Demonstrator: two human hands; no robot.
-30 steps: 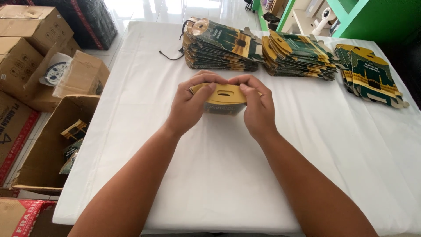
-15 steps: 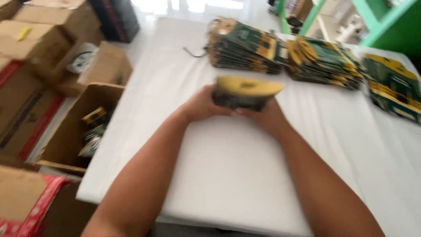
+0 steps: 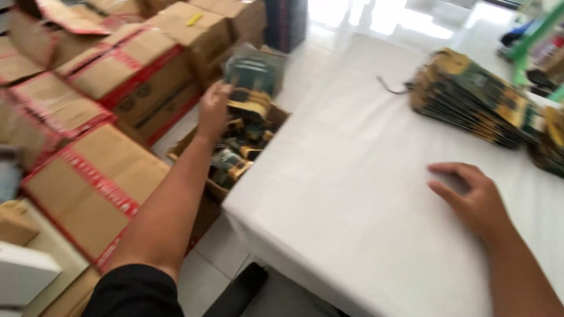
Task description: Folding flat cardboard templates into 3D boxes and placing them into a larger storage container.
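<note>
The left hand [image 3: 212, 111] reaches out over an open cardboard box [image 3: 194, 147] on the floor beside the worktop [image 3: 352, 205], its fingers holding a green and yellow packet [image 3: 252, 79] above it. The box holds more such packets. The right hand [image 3: 470, 196] rests on the worktop, fingers loosely spread and empty, near a stack of flat packets [image 3: 470, 97].

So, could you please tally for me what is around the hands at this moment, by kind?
Hands: 2, the left hand over the open carton, the right hand flat on the white table.
Open cartons of green and yellow packs beside the table: 1.
Stacks of flat green and yellow packs on the table: 2, the second cut off by the frame edge.
Total: 5.
</note>
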